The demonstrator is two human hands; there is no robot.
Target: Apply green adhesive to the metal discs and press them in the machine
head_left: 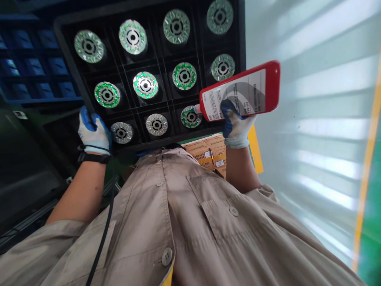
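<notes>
While the right hand (238, 123) grips a red bottle (238, 93), its gloved fingers closed round the labelled body near the nozzle end, the left hand (94, 133), likewise gloved, lies at the near left corner of a black tray (241, 35), fingers partly bent, tips a little apart; whether they clamp the rim, one cannot tell. Bottle: tilted, base to the right beyond the tray wall, nozzle (197, 108) at the third disc of the near row (191, 116); contact unclear. Tray contents: eleven round metal discs visible, one per compartment, in three rows; bright green on the three left discs of the middle row and on the disc at the nozzle; two left discs of the near row (156, 124), plain metal. Obstructions: the bottle and right hand cover the near right compartment; a black cable (104, 238) hangs from the left wrist strap (93, 157). Surroundings: blue tray (35, 93) beyond the left wall; cardboard boxes (198, 149) below the near edge, beside the torso. Open room: pale floor (315, 99) right of the bottle, bounded by a yellow line (367, 174).
</notes>
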